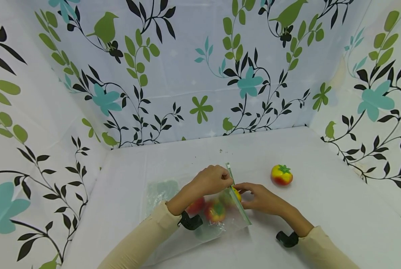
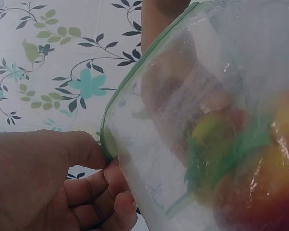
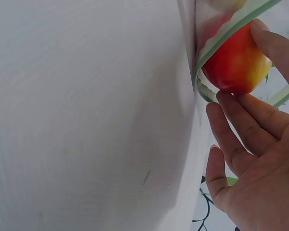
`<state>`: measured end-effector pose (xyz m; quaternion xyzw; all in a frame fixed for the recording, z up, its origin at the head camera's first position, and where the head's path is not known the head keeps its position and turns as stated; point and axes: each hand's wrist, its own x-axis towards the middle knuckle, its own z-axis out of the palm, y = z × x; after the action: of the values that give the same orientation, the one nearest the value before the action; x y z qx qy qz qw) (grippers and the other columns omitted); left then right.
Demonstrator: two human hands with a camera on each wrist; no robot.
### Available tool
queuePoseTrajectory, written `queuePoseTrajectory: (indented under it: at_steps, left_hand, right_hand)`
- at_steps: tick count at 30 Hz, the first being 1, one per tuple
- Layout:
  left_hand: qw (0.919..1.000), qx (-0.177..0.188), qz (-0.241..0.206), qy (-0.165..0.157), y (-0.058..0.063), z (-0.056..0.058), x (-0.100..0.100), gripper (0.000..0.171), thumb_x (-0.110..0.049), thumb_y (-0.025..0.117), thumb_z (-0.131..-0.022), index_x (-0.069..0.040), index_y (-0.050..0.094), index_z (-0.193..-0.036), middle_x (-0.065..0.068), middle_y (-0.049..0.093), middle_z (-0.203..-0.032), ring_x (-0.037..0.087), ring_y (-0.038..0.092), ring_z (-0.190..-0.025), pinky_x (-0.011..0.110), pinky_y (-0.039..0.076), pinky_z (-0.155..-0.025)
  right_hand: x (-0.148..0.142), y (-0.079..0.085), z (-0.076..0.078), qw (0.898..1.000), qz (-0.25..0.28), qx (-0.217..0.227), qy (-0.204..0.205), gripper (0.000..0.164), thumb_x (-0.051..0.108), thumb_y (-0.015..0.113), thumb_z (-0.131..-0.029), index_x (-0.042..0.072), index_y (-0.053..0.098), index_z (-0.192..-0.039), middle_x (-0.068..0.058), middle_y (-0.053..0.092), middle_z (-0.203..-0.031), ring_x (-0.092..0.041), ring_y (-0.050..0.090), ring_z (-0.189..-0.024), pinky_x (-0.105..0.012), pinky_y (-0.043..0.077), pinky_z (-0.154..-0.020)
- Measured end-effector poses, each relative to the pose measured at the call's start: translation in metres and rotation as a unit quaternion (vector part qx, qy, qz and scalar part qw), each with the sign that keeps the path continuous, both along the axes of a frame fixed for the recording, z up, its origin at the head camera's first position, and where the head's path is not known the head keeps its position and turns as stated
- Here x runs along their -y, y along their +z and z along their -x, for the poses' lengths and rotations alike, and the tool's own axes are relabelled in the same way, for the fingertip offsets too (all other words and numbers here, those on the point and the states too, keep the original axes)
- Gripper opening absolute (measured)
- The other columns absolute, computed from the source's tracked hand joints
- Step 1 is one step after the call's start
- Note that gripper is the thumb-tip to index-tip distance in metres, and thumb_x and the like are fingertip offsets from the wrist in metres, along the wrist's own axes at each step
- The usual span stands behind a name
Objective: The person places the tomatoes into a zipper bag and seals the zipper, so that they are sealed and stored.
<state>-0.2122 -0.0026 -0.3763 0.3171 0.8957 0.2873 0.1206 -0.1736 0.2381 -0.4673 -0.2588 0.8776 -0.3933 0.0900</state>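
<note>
A clear zip bag (image 1: 232, 223) with a green-edged mouth lies on the white table. Its upper rim is pinched between thumb and fingers of my left hand (image 1: 215, 179), which keeps the mouth spread. Through the plastic show several red-and-yellow toy tomatoes (image 1: 215, 212) with green leafy tops. At the mouth, my right hand (image 1: 262, 198) holds another toy tomato (image 3: 236, 62) by thumb and fingertips, partly inside the rim. In the left wrist view, the right hand's fingers appear blurred behind the plastic.
One more toy tomato (image 1: 282, 175) sits on the table (image 1: 321, 168) beyond my right hand, to the right of the bag. Patterned cloth (image 1: 173, 74) with leaves and birds hangs along the back and both sides.
</note>
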Motion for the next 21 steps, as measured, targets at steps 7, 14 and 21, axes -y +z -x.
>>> queuePoseTrajectory:
  at_steps: [7, 14, 21]
  left_hand:
    - [1.0, 0.001, 0.0, 0.0, -0.002, 0.001, 0.0, 0.031, -0.021, 0.058, -0.099, -0.018, 0.067, -0.069, -0.009, 0.044, -0.057, 0.008, 0.038, -0.052, 0.025, 0.03, -0.051]
    - [1.0, 0.001, 0.004, 0.005, -0.002, 0.002, 0.0, 0.03, -0.022, 0.059, -0.099, -0.016, 0.069, -0.071, -0.009, 0.044, -0.057, 0.008, 0.039, -0.052, 0.025, 0.031, -0.051]
    - [1.0, -0.004, 0.005, 0.008, -0.003, 0.003, -0.001, 0.032, -0.02, 0.059, -0.099, -0.017, 0.064, -0.067, -0.009, 0.041, -0.056, 0.008, 0.037, -0.052, 0.026, 0.031, -0.051]
  right_hand:
    - [-0.001, 0.001, -0.001, 1.0, -0.005, -0.004, 0.001, 0.065, 0.035, 0.08, -0.095, 0.01, 0.057, -0.15, -0.005, 0.068, -0.136, -0.027, 0.065, -0.122, -0.056, 0.05, -0.107]
    - [-0.002, 0.004, -0.003, 1.0, -0.007, 0.007, -0.009, 0.067, 0.037, 0.08, -0.094, 0.011, 0.056, -0.151, -0.006, 0.067, -0.14, -0.028, 0.064, -0.124, -0.059, 0.049, -0.108]
    - [-0.019, 0.016, -0.005, 0.999, -0.018, -0.011, -0.044, 0.069, 0.041, 0.08, -0.093, 0.009, 0.058, -0.149, -0.011, 0.066, -0.142, -0.032, 0.063, -0.126, -0.064, 0.049, -0.105]
